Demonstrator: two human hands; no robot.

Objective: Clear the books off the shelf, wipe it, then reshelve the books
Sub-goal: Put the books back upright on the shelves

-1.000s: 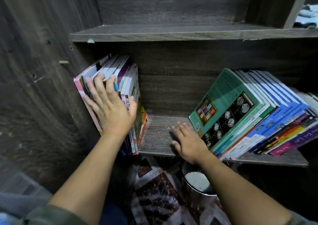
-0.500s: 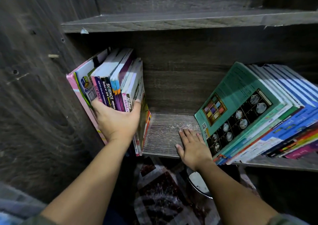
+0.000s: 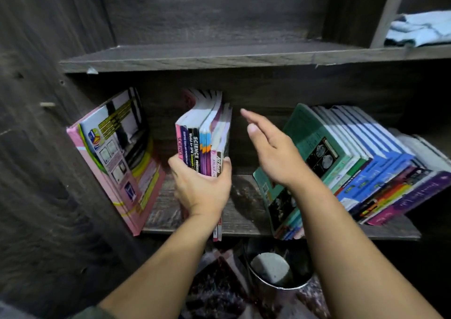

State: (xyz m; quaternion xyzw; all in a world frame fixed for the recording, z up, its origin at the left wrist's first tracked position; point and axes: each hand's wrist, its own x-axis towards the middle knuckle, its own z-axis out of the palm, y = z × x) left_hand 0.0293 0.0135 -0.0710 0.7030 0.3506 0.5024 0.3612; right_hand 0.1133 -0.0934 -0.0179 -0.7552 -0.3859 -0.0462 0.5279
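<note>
My left hand (image 3: 201,189) grips a bundle of thin books (image 3: 203,135) by their spines, upright and pulled away from the left wall of the dark wooden shelf (image 3: 244,223). A pink-edged book (image 3: 114,157) stays leaning against that wall. My right hand (image 3: 271,150) hovers above the shelf board with straight fingers, just right of the bundle, holding nothing. To the right, a slanted row of books (image 3: 366,162) fronted by a green one leans towards the right.
A folded pale blue cloth (image 3: 419,29) lies on the upper shelf at the right. Below the shelf, a metal bucket (image 3: 275,272) with something pale inside stands on a patterned floor. The cabinet's side wall (image 3: 44,147) closes off the left.
My left hand slid down the spines, gripped the bundle and drew it rightward off the pink book. My right hand lifted from the shelf board and rose beside the bundle.
</note>
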